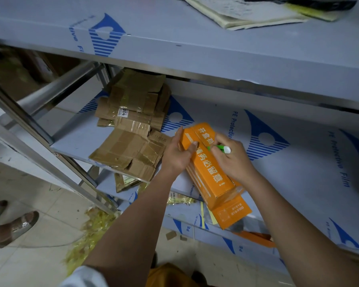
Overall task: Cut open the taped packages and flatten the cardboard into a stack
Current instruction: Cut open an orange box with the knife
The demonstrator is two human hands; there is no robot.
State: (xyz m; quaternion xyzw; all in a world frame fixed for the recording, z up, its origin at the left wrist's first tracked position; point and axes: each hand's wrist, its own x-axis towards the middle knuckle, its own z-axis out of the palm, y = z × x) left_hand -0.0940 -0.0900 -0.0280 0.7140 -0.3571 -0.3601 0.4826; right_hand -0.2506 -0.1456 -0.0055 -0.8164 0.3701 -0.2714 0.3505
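Head view: left hand (175, 154) steadies orange box (210, 172); right hand (232, 159) holds green cutter (220, 148). Advise shallow cut along seam, fingers clear.

The blue-white film on the lower shelf (278, 125) reads "PE Protective Film". The orange box (207, 172) carries white Chinese characters, among them "请务必留意!". A white label (123, 111) on the flattened brown cardboard (133, 104) shows "004".

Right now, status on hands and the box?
Left hand gripping orange box. Right hand holding green cutter at its top. Flattened cardboard stack alongside, nothing blocking.
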